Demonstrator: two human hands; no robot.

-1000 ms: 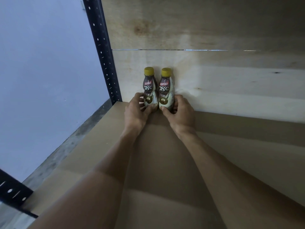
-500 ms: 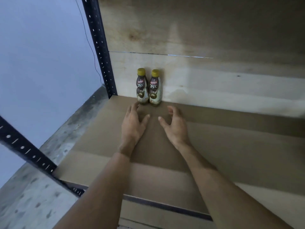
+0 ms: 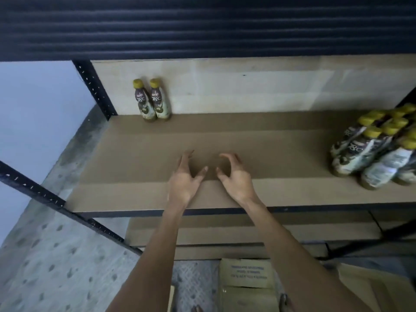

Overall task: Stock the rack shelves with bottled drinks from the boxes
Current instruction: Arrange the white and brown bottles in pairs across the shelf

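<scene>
over the middle shelf [image 3: 135,154], near its front edge, both hands hang side by side and hold nothing. the left hand [image 3: 183,180] has its fingers fairly straight and a bit spread, thumb angled out toward the other hand. the right hand [image 3: 236,180] has its fingers bent into a loose claw with the thumb apart from them. the two thumbs are close but not touching. can't tell if either hand rests on the board or floats just above it.

two bottles [image 3: 147,109] stand upright in the back left corner, touching each other, against the back panel [image 3: 247,86] and just beside the black post [image 3: 94,86]. yellow caps, dark labels reading "78c". they're well apart from the hands.

at the far right of the same shelf there's a bunch [image 3: 371,152] of the same bottles packed tight together. they look tilted, but that's the edge of a wide lens, so can't say for sure.

above is the dark ribbed underside [image 3: 202,25] of the next level. below the front rail sits a lower shelf [image 3: 292,230], and at the bottom of the view a cardboard box [image 3: 246,275] with print on its flap, too blurry to read. grey speckled floor [image 3: 56,266] on the left, pale wall [image 3: 33,109] past the post.
</scene>
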